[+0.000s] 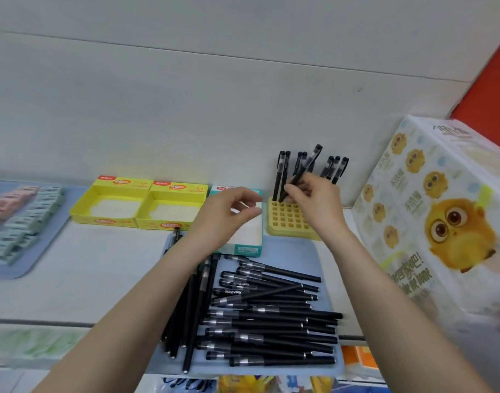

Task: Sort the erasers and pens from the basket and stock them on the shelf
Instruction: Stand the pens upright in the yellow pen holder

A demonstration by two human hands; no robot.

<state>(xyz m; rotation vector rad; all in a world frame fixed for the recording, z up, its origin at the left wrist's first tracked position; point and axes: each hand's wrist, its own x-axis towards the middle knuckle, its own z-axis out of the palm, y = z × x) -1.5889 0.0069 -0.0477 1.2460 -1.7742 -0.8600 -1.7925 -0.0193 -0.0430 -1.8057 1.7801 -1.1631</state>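
Observation:
My right hand (314,198) pinches a black pen (304,168), tilted, with its lower tip over the back row of the yellow pen holder (288,219). Several black pens (335,168) stand upright in that back row. My left hand (229,211) hovers with relaxed, loosely curled fingers over a white and teal box (247,245), holding nothing. A pile of black pens (265,316) lies on a blue tray (305,251) at the shelf's front edge. Pastel erasers (16,214) are stacked on another blue tray (44,251) at the far left.
Two yellow cardboard boxes (112,202) (169,208) stand open at the back of the white shelf (87,279). A large tissue pack with yellow cartoon birds (441,217) crowds the right side. More goods show on the shelf below.

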